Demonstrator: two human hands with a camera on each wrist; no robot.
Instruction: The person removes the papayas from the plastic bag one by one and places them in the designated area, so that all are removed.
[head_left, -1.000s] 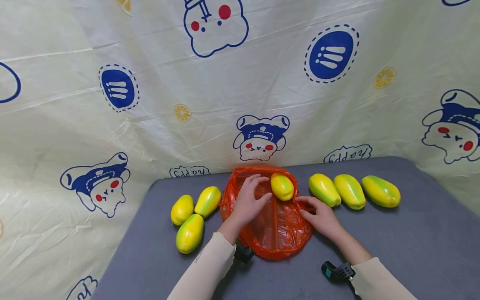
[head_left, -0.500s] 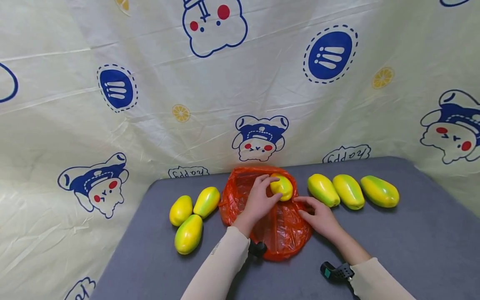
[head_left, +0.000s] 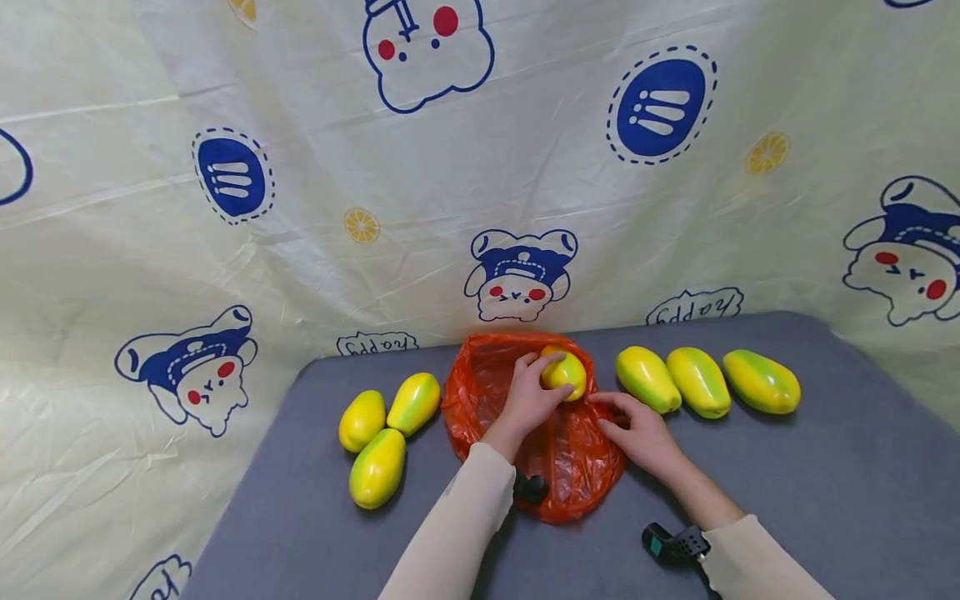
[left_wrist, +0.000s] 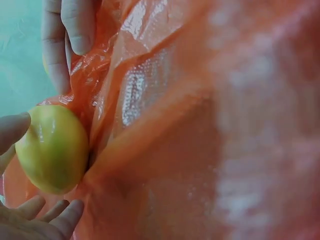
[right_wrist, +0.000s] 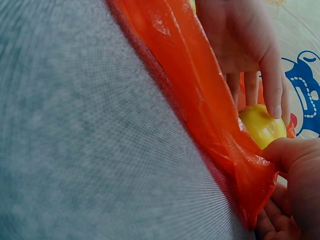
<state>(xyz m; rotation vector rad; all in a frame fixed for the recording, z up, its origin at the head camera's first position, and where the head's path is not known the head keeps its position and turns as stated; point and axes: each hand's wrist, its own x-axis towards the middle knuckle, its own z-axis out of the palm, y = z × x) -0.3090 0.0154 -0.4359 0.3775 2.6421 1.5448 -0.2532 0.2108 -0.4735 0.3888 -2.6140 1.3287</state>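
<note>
A shiny yellow-green papaya (head_left: 572,368) lies against the inside of a spread red plastic bag (head_left: 585,471), near its far right rim. My left hand (head_left: 528,404) reaches over the bag and surrounds the papaya with spread thumb and fingers. In the left wrist view its thumb overlaps the papaya (left_wrist: 54,155), while the fingertips (left_wrist: 75,210) stand just below with a small gap. At the bag's right side my right hand (head_left: 641,433) pinches the edge; in the right wrist view, the bag rim (right_wrist: 255,180) runs between thumb and fingers.
On the grey table (head_left: 292,517), a group of three papayas (head_left: 377,469) lies left of the bag. Three more papayas (head_left: 697,383) lie in a row to its right. A patterned sheet (head_left: 420,183) hangs behind the table's far edge.
My left hand has moved right across the bag to the papaya, and its fingers now surround it. The right hand and the other papayas have stayed in place.
</note>
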